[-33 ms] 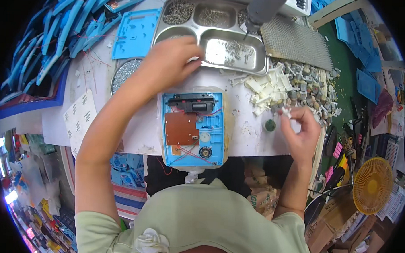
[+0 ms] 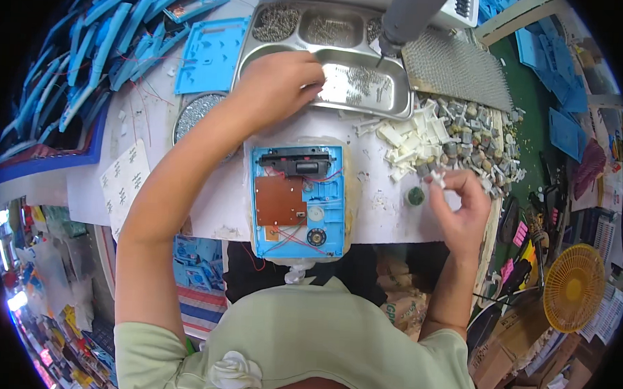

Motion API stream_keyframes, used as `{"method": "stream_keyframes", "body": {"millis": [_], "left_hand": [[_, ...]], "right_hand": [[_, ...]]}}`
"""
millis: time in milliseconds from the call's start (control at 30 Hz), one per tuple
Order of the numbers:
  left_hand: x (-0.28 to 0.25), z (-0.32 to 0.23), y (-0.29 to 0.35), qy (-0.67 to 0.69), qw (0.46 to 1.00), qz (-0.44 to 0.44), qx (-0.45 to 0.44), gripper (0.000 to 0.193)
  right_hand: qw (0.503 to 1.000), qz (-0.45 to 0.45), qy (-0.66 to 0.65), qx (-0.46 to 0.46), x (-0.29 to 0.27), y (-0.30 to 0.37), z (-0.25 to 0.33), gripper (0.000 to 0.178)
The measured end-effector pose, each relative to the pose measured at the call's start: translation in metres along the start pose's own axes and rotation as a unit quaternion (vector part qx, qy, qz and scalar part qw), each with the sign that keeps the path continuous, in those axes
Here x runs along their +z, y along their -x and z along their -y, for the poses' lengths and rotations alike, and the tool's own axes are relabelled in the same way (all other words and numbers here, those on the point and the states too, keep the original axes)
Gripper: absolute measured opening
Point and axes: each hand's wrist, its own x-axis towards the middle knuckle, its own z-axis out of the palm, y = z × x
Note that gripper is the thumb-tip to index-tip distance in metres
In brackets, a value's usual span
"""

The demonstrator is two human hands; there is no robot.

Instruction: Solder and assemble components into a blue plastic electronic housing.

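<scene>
My left hand (image 2: 279, 85) reaches over the steel compartment tray (image 2: 405, 110), its fingertips bent together at the wide front compartment where small screws (image 2: 362, 83) lie. Whatever is between those fingers is hidden. My right hand (image 2: 463, 205) pinches a small white plastic part (image 2: 437, 179) between thumb and finger, just above the table and beside a small round green-topped thing (image 2: 416, 195). Between my arms lies a blue plastic housing (image 2: 332, 219), open side up, with a brown circuit board (image 2: 278, 200), a black module (image 2: 300, 164) and thin red wires.
White plastic parts (image 2: 413, 140) and small grey pieces (image 2: 468, 131) are heaped on the right. A grey tool (image 2: 407, 19) hangs over the tray. Blue housings (image 2: 90, 56) pile up at far left. A round dish of small metal bits (image 2: 199, 112) sits under my left forearm.
My left hand has shifted slightly right, further over the front compartment. My right hand still holds the white plastic part and has barely moved.
</scene>
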Motion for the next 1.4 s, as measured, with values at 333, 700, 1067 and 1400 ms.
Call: {"method": "stream_keyframes", "body": {"millis": [333, 700, 1067, 1400], "left_hand": [[0.035, 0.021, -0.052, -0.2, 0.96, 0.184, 0.069, 0.011], [-0.039, -0.141, 0.084, 0.555, 0.774, 0.118, -0.281, 0.018], [-0.029, -0.137, 0.16, 0.63, 0.678, 0.211, -0.314, 0.022], [-0.036, -0.14, 0.174, 0.671, 0.605, 0.221, -0.368, 0.023]], "right_hand": [[0.997, -0.022, -0.068, 0.031, 0.005, 0.029, -0.004, 0.021], [0.972, 0.073, -0.127, -0.182, 0.02, 0.028, 0.042, 0.028], [0.899, 0.279, -0.079, -0.328, 0.064, 0.03, 0.05, 0.031], [0.886, 0.328, -0.148, -0.293, 0.064, 0.037, 0.053, 0.034]]}}
